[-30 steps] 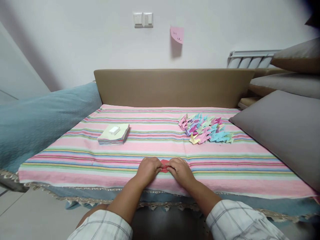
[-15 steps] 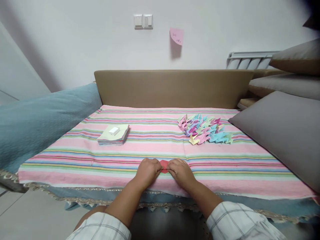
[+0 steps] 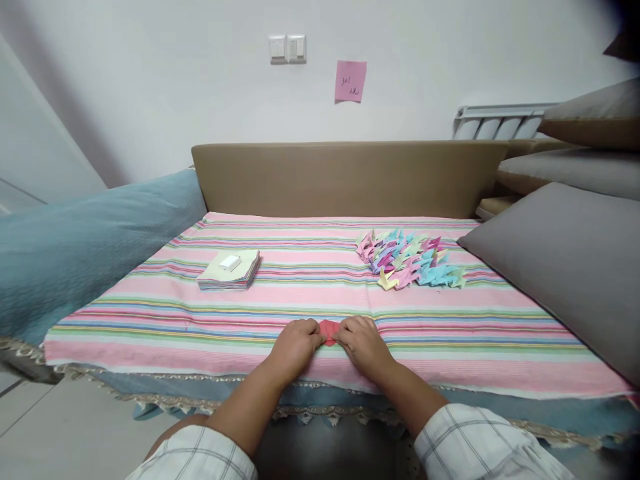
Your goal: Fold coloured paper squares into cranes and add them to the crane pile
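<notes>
A small red piece of folded paper (image 3: 329,329) lies on the striped cloth near its front edge. From its left side my left hand (image 3: 299,343) pinches it, with thumb and fingers closed at the paper's edge. My right hand (image 3: 361,341) grips the opposite side in the same way. The fingers cover both ends of the paper, so only its middle shows. Farther back to the right, a cluster of folded paper cranes (image 3: 407,259) in pink, blue, green, purple and yellow rests on the cloth.
A stack of square paper (image 3: 225,275) with a small white block (image 3: 230,263) on top sits at the left. Grey cushions (image 3: 565,267) pile up at the right, a blue armrest (image 3: 95,247) stands left. A pink note (image 3: 350,81) hangs on the wall.
The pink note's lower corner, curled up before, now hangs flatter against the wall. The view has shifted slightly. Both hands stay on the red paper with only tiny finger movement.
</notes>
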### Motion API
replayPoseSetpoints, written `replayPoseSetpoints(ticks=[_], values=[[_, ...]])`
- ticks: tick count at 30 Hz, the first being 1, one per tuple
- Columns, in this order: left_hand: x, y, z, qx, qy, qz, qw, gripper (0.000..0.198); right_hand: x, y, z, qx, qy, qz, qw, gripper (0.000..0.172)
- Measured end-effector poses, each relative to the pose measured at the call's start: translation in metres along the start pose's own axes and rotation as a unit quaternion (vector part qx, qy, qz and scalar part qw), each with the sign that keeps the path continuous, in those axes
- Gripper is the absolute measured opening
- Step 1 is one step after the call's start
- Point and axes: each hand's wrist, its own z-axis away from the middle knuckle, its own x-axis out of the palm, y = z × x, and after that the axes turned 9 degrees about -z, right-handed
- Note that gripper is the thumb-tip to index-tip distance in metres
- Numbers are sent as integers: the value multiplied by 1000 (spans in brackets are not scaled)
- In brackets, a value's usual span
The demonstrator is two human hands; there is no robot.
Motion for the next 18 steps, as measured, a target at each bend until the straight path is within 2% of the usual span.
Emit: replayPoseSetpoints(ticks=[6,13,18], values=[[8,2,11,93,36,-139,985,15,-2,-1,11,-21,-20,33,999,24],[-10,19,17,72,-74,-227,968,20,-10,-7,23,-35,-78,65,994,35],[-10,27,28,86,-60,-239,965,27,-9,-12,23,-15,-84,93,992,36]])
